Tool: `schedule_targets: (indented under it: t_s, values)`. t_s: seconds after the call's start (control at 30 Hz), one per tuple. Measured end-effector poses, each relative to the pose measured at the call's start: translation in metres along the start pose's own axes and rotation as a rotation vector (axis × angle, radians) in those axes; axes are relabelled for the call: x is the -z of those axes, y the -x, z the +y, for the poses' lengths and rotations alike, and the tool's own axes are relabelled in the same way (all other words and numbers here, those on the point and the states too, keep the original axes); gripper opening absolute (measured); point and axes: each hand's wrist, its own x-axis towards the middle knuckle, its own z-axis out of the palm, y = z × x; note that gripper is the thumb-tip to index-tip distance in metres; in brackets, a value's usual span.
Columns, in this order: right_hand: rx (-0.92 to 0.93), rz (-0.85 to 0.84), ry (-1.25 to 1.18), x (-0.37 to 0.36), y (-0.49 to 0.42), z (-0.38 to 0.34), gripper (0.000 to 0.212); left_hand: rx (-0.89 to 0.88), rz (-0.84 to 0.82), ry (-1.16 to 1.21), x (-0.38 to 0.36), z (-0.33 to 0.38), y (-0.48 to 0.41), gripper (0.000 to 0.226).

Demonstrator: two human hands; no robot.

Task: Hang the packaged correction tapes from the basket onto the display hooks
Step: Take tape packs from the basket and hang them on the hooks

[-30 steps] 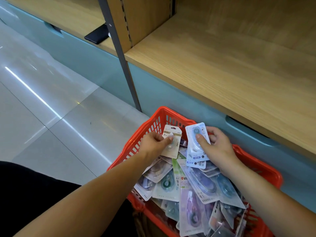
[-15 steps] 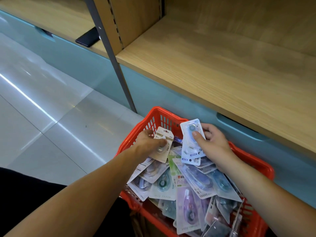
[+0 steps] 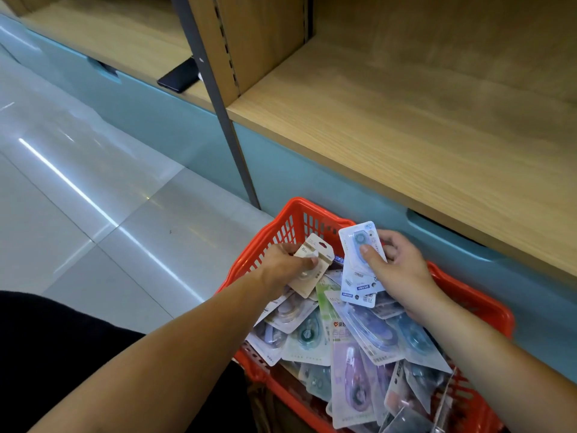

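Nothing moved | left hand (image 3: 281,265) pinches beige pack (image 3: 309,284) | right hand (image 3: 402,270) blue pack (image 3: 357,276) | both upright

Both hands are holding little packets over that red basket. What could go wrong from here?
The right hand pinches the blue pack with its thumb, seemingly on top of others, so one could slip back into the heap. Loose packs lie over the red basket's near edge and may spill if stirred. The left hand holds a beige pack, so neither hand is free to catch.

red basket (image 3: 281,232) — heaped correction tape packs (image 3: 359,339)
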Motion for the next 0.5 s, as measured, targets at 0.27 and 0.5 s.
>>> schedule_targets:
  t_s: [0.27, 0.5]
  values:
    - [0.004, 0.001, 0.018, -0.004, 0.006, -0.013, 0.015, 0.011, 0.08, 0.021, 0.023, -0.011, 0.029, 0.036]
    - [-0.023, -0.061, 0.041, -0.008, 0.041, -0.043, 0.02, -0.075, 0.084, 0.1, 0.05, -0.028, 0.073, 0.038]
